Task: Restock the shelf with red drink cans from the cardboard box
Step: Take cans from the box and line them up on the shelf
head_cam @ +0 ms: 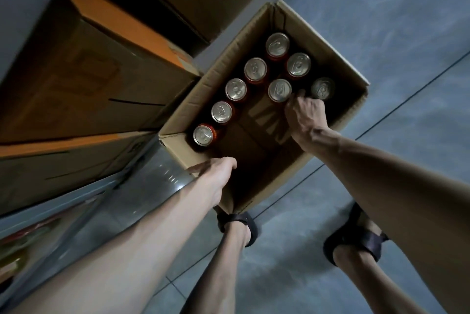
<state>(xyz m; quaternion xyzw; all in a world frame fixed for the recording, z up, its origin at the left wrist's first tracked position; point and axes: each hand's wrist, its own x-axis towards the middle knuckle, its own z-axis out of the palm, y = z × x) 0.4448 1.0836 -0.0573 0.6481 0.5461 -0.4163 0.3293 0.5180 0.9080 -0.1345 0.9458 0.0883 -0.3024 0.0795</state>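
An open cardboard box (pixel 256 24) stands on the floor with several red drink cans (pixel 236 89) upright inside, silver tops showing. Most line the box's left wall, and a few more stand toward the far right. My left hand (pixel 216 174) grips the box's near rim, thumb outside and fingers curled over the edge. My right hand (pixel 305 115) reaches down into the box beside a can (pixel 279 90). Its fingers are curled from above round a red can that the hand almost wholly hides. The shelf is not plainly in view.
Stacked brown and orange cartons (pixel 101 72) fill the left side, right against the box. Grey tiled floor (pixel 394 34) lies to the right. My two sandalled feet (pixel 356 240) stand just in front of the box. The near half of the box floor is bare.
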